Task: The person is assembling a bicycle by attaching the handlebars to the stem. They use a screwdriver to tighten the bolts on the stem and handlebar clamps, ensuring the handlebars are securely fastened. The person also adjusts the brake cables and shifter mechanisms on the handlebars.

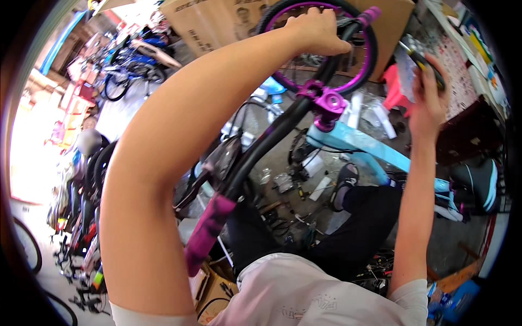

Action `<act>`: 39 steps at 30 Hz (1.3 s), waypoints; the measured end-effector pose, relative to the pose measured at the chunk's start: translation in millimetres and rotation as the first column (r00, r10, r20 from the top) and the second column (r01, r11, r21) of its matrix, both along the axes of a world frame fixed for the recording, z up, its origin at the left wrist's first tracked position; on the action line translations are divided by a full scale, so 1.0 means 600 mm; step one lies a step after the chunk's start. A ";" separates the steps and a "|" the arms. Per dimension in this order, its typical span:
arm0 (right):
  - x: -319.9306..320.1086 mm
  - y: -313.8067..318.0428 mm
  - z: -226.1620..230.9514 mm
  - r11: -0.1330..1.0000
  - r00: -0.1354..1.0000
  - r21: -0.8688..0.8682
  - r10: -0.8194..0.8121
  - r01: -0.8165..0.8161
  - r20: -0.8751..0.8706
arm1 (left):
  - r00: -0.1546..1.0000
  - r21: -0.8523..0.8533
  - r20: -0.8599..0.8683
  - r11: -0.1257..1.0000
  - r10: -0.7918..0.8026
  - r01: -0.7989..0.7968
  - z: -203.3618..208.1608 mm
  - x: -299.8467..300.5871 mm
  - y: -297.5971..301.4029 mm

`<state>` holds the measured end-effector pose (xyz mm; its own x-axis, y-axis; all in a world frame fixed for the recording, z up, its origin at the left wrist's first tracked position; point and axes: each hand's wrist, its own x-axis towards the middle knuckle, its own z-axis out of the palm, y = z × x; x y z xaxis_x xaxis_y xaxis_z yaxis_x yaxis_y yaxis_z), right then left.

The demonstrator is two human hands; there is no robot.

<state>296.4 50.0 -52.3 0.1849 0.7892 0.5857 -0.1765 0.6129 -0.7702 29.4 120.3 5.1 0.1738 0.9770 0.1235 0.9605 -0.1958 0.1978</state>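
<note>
Handlebar (277, 127) is running past your left hand (322, 33), sitting left of your right hand (432, 89). It's showing black with magenta grips (212, 228) and stem (329, 103). Left is curving at the bar, can't tell if clamped; right, well apart, is gripping a black-and-yellow tool (421, 61). Light-blue frame (370, 144) is extending below.

The left hand (319, 33) hides part of the purple-rimmed wheel (373, 61), its top cut off above; small items (283, 183) on the floor (457, 233) blur beyond telling.
</note>
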 end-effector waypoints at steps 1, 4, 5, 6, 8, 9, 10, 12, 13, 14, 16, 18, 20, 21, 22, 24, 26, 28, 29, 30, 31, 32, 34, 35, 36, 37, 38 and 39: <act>-0.025 -0.052 0.016 0.999 1.000 -0.044 -0.012 0.011 -0.017 | 0.996 0.012 0.033 0.997 -0.079 0.079 0.012 -0.029 -0.034; -0.025 -0.165 -0.001 0.993 0.982 0.047 0.097 -0.105 0.160 | 0.974 0.017 -0.023 0.974 -0.226 0.227 0.063 -0.084 -0.178; -0.029 -0.199 -0.010 0.992 0.961 0.012 0.121 -0.128 0.250 | 0.963 0.042 0.007 0.963 -0.268 0.267 0.068 -0.110 -0.228; -0.037 -0.222 -0.008 0.976 0.928 0.114 0.136 -0.186 0.346 | 0.946 0.071 0.044 0.945 -0.322 0.319 0.073 -0.129 -0.275; -0.069 -0.251 0.015 0.900 0.825 0.199 0.243 -0.388 0.511 | 0.949 0.025 0.115 0.956 -0.294 0.294 0.088 -0.159 -0.372; -0.091 -0.266 0.015 0.881 0.811 0.216 0.259 -0.421 0.524 | 0.955 -0.016 0.163 0.967 -0.248 0.254 0.097 -0.167 -0.420; -0.111 -0.270 0.030 0.828 0.775 0.281 0.260 -0.486 0.576 | 0.956 -0.056 0.212 0.974 -0.204 0.220 0.105 -0.173 -0.463; -0.140 -0.280 0.026 0.787 0.741 0.290 0.290 -0.545 0.606 | 0.950 -0.065 0.246 0.975 -0.193 0.215 0.108 -0.181 -0.532; -0.150 -0.281 0.023 0.790 0.743 0.297 0.275 -0.536 0.610 | 0.944 -0.082 0.288 0.978 -0.161 0.192 0.107 -0.184 -0.557; -0.157 -0.282 0.021 0.781 0.727 0.300 0.266 -0.547 0.633 | 0.936 -0.103 0.329 0.980 -0.126 0.168 0.106 -0.183 -0.580; -0.170 -0.282 0.018 0.774 0.707 0.302 0.250 -0.557 0.662 | 0.945 -0.143 0.327 0.988 -0.011 0.061 0.105 -0.174 -0.617; -0.182 -0.280 0.015 0.765 0.710 0.317 0.246 -0.560 0.660 | 0.951 -0.117 0.301 0.993 0.064 -0.030 0.085 -0.171 -0.635; -0.191 -0.279 0.014 0.753 0.701 0.313 0.262 -0.579 0.664 | 0.931 -0.140 0.354 0.989 0.087 -0.039 0.075 -0.177 -0.640; -0.194 -0.279 0.013 0.750 0.693 0.316 0.252 -0.580 0.675 | 0.909 -0.168 0.403 0.985 0.106 -0.040 0.072 -0.179 -0.641; -0.197 -0.278 0.012 0.747 0.687 0.320 0.242 -0.582 0.685 | 0.908 -0.166 0.405 0.985 0.110 -0.045 0.072 -0.180 -0.641; -0.201 -0.278 0.011 0.748 0.682 0.305 0.258 -0.590 0.685 | 0.906 -0.192 0.404 0.980 0.123 -0.047 0.074 -0.178 -0.638; -0.201 -0.276 0.009 0.755 0.678 0.288 0.267 -0.588 0.685 | 0.905 -0.201 0.407 0.978 0.126 -0.046 0.075 -0.177 -0.637; -0.201 -0.271 0.007 0.734 0.668 0.300 0.270 -0.609 0.694 | 0.904 -0.213 0.409 0.976 0.127 -0.040 0.074 -0.178 -0.635; -0.201 -0.268 0.005 0.738 0.667 0.297 0.268 -0.606 0.696 | 0.902 -0.217 0.412 0.975 0.127 -0.038 0.071 -0.179 -0.634; -0.200 -0.263 0.003 0.731 0.655 0.265 0.316 -0.629 0.687 | 0.901 -0.221 0.415 0.975 0.127 -0.035 0.069 -0.181 -0.632; -0.199 -0.259 0.003 0.718 0.642 0.236 0.364 -0.655 0.674 | 0.900 -0.221 0.416 0.975 0.127 -0.035 0.070 -0.181 -0.632; -0.197 -0.256 0.002 0.718 0.642 0.236 0.364 -0.655 0.675 | 0.901 -0.221 0.418 0.975 0.114 -0.021 0.070 -0.182 -0.632; -0.196 -0.251 0.000 0.696 0.604 0.152 0.469 -0.702 0.645 | 0.902 -0.220 0.419 0.975 0.107 -0.013 0.074 -0.181 -0.632; -0.197 -0.254 0.001 0.691 0.601 0.153 0.473 -0.707 0.644 | 0.910 -0.222 0.402 0.975 0.099 -0.008 0.079 -0.179 -0.633; -0.196 -0.261 0.003 0.715 0.608 0.111 0.490 -0.690 0.625 | 0.919 -0.225 0.384 0.974 0.092 -0.003 0.082 -0.178 -0.633; -0.196 -0.269 0.004 0.739 0.614 0.065 0.504 -0.671 0.607 | 0.918 -0.226 0.385 0.974 0.097 -0.008 0.081 -0.179 -0.633; -0.194 -0.278 0.008 0.735 0.611 0.064 0.508 -0.675 0.607 | 0.921 -0.219 0.379 0.976 0.087 -0.002 0.081 -0.181 -0.633; -0.193 -0.288 0.015 0.760 0.600 -0.004 0.516 -0.649 0.611 | 0.925 -0.213 0.372 0.977 0.078 0.003 0.080 -0.181 -0.633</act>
